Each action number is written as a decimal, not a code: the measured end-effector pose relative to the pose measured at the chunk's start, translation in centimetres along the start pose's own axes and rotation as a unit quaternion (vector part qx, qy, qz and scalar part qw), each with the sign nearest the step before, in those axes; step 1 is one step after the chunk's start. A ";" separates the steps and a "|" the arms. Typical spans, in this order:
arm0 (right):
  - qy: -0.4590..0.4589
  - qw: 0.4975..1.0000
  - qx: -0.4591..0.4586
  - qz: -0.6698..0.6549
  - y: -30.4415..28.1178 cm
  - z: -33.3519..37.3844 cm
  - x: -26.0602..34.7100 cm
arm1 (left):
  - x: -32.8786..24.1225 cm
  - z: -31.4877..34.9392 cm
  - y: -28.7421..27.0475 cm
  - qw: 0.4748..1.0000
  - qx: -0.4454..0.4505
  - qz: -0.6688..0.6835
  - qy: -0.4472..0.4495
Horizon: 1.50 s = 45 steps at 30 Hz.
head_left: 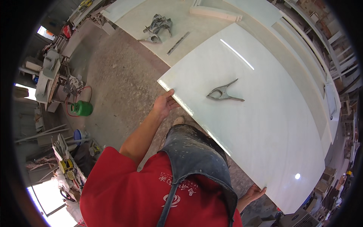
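A large, glossy white slab (257, 109) lies in front of me, its near edge running diagonally past my apron. My left hand (163, 106) grips that edge close to the left corner, thumb up at the rim and fingers below. Farther right along the same edge, my right hand (254, 193) holds the slab from beneath, its fingers partly hidden. On top of the slab rests a grey metal spring clamp (223, 94), touched by neither hand.
Beyond the slab, a pale worktop (185, 22) carries a heap of spring clamps (159, 26), a narrow metal strip (178, 43) and a white strip (215, 13). A green gas cylinder (82, 108) with a red hose stands on the dusty floor (113, 72) at left, near a cluttered bench (51, 81).
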State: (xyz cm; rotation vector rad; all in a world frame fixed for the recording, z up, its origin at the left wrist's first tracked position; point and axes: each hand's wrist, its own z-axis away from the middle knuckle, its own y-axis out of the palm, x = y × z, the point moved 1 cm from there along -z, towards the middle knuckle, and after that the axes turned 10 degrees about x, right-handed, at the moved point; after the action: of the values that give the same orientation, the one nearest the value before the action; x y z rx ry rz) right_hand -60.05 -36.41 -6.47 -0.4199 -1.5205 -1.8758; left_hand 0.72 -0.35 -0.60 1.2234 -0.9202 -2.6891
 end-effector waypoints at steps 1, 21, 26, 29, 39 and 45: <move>0.007 1.000 0.016 -0.011 -0.2 0.2 0.2 | -0.1 0.3 0.3 1.000 -0.005 0.000 0.001; -0.001 1.000 0.026 0.005 -0.9 -0.5 -0.1 | -6.5 -1.0 -2.3 0.965 -0.213 -0.090 0.125; -0.004 1.000 -0.014 0.012 0.8 0.3 -0.7 | -6.9 -0.8 -5.1 0.962 -0.208 -0.057 0.167; 0.003 1.000 0.017 0.010 -0.1 0.3 -0.2 | -8.7 0.3 -5.3 0.973 -0.113 0.039 0.198; -0.014 0.999 -0.020 0.036 7.4 3.4 -8.1 | -18.8 -6.9 -10.5 0.976 0.028 -0.141 0.165; 0.058 0.985 -0.123 0.102 21.3 13.0 -25.7 | -19.7 -1.8 -7.2 0.746 0.443 -0.496 -0.026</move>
State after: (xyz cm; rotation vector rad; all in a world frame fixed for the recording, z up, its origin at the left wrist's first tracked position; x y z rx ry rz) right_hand -29.29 -18.27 -3.53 -0.5484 -1.1287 -1.8945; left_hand 16.92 10.14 7.93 2.3692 -2.2650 -2.9645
